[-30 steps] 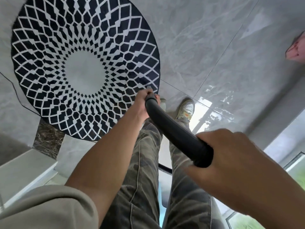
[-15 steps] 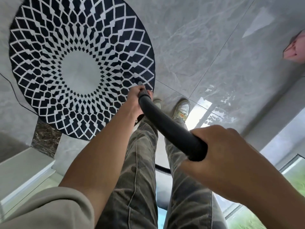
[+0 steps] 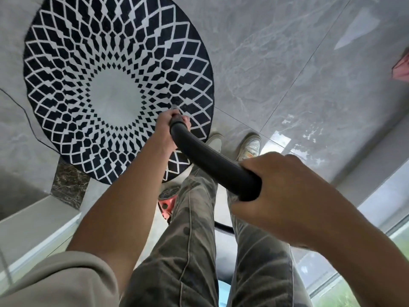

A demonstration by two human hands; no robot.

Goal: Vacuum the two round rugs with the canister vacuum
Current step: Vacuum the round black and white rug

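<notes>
Underfoot, glossy grey marble-veined floor tiles (image 3: pixel 287 74) with thin dark joints and window glare near a pair of pale sneakers (image 3: pixel 250 147). Spread flat on those tiles, upper left: a round black-and-white rug with a diamond lattice and a plain pale centre (image 3: pixel 73 85). Just off its near edge, a slab of dark brown veined stone (image 3: pixel 68 185) beside a pale raised ledge. At the right edge, a pink object (image 3: pixel 401 69), cut off. Lower right, glass with greenery beyond.

Gripped at both ends: a black curved plastic vacuum tube (image 3: pixel 210 160). Left hand (image 3: pixel 164 127), arm outstretched, wrapped round the far end above the rug's near right part, the tool's tip mostly hidden. Right hand (image 3: pixel 287 196) closed round the near end. Between the legs of the camouflage trousers (image 3: pixel 188 251), a ribbed black hose (image 3: pixel 223 228). By the left leg, a red and black rounded object (image 3: pixel 166 204).
</notes>
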